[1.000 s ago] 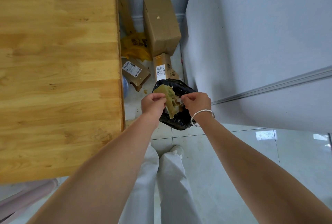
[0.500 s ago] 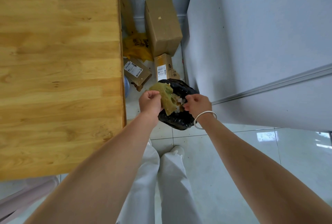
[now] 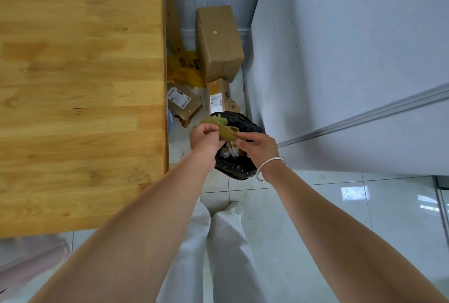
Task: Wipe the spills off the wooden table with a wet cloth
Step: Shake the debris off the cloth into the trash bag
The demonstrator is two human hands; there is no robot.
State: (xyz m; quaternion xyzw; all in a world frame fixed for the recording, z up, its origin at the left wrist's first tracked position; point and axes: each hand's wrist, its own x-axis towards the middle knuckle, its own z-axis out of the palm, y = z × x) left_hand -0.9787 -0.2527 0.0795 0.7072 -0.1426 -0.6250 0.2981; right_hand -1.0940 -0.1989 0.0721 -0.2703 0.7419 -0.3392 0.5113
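A yellow-green cloth (image 3: 224, 129) is stretched between my two hands, right above a bin lined with a black bag (image 3: 239, 167). My left hand (image 3: 205, 138) grips the cloth's left end. My right hand (image 3: 258, 148), with a silver bangle on the wrist, pinches the right end. Scraps show inside the bag under the cloth. The wooden table (image 3: 80, 98) fills the left side, and its right edge is a short way left of my hands.
Cardboard boxes (image 3: 218, 42) and a yellow plastic bag (image 3: 184, 69) lie on the floor between the table and a white cabinet (image 3: 340, 59) on the right. My legs in white trousers (image 3: 218, 254) stand on the tiled floor. A pink stool (image 3: 31, 259) sits at lower left.
My hands have drawn the cloth out flatter between them and lifted it slightly over the bag. The right hand has moved a little to the right.
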